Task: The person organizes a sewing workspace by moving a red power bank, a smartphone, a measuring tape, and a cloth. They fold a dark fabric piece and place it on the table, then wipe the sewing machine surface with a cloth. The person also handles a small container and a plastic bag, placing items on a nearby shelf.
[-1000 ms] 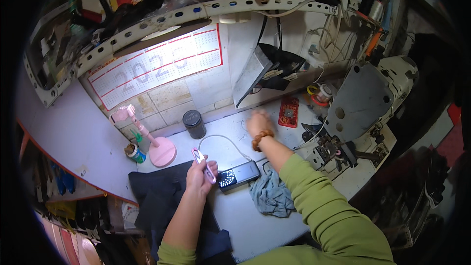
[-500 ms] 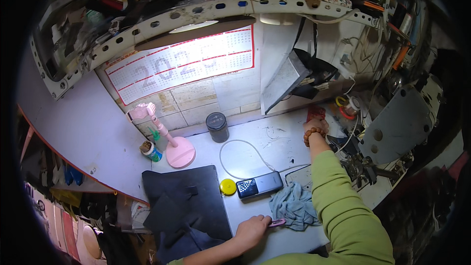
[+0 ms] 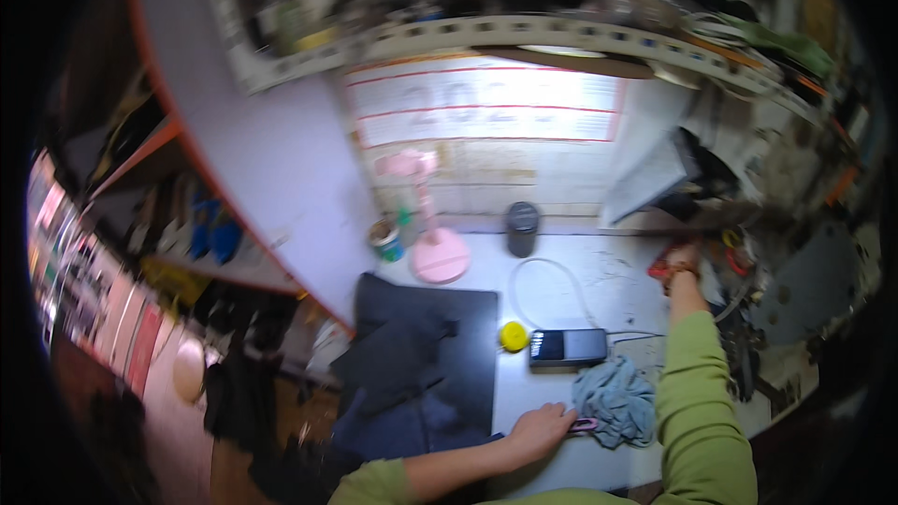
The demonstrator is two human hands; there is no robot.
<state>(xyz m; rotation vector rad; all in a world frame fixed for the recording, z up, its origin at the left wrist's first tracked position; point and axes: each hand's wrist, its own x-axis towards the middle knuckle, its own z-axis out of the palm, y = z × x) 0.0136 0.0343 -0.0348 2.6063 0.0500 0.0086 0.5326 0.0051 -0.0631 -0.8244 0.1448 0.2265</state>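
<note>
Two bare hands on my feed from way over here, both at a pale white counter [image 3: 629,282]. I'm going by the boxy grey-and-black device [image 3: 569,348]. On its near side, the left hand [image 3: 541,432] is mostly closed, fingertips around a small pink handheld tool [image 3: 585,425] by the crumpled blue-grey cloth [image 3: 617,402]. Far right of the device, the right hand [image 3: 687,258] is at a flat red packet [image 3: 659,269]; too blurry to tell how open, or if it's gripping. Round yellow disc [image 3: 513,337] sits just left of the device.
</note>
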